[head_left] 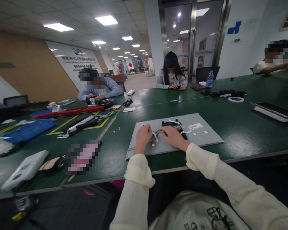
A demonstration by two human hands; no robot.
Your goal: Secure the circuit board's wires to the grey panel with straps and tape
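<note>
A flat grey panel, like the back of a display, lies on the table in front of me. My left hand is over its left part, fingers pinched together; what they hold is too small to make out. Close by on the right, my right hand has its fingers closed near a thin grey piece between the hands. Below the fingertips is a short pale strip with a small end piece. A black part with an exposed board and white strips sits on the panel, partly behind my right hand. White labels are stuck on its right side.
The green table ends just in front of me. A pink blurred item, a white device and a blue tray lie left. A phone on a white box is right. Several people sit around, one across holding something small.
</note>
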